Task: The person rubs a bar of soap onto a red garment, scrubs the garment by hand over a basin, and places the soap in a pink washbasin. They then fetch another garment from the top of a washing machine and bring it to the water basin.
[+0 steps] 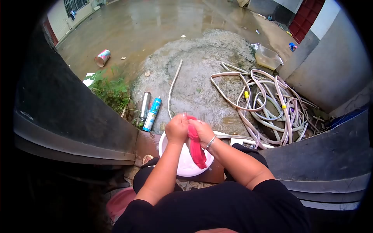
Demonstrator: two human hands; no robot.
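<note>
A wet-looking red cloth is bunched between my two hands, its loose end hanging down over a pale pink basin. My left hand is closed around the cloth's upper part. Close beside it, my right hand also grips the cloth, with a silver bracelet on that wrist. Both hands are above the basin's far side. Whitish, sudsy-looking water seems to lie in the basin, partly hidden by the cloth and my forearms.
A silver can and a blue spray can are ahead on the left. Tangled hoses lie to the right, near a clear plastic tub. Dark door panels flank both sides. A reddish basin sits low on the left.
</note>
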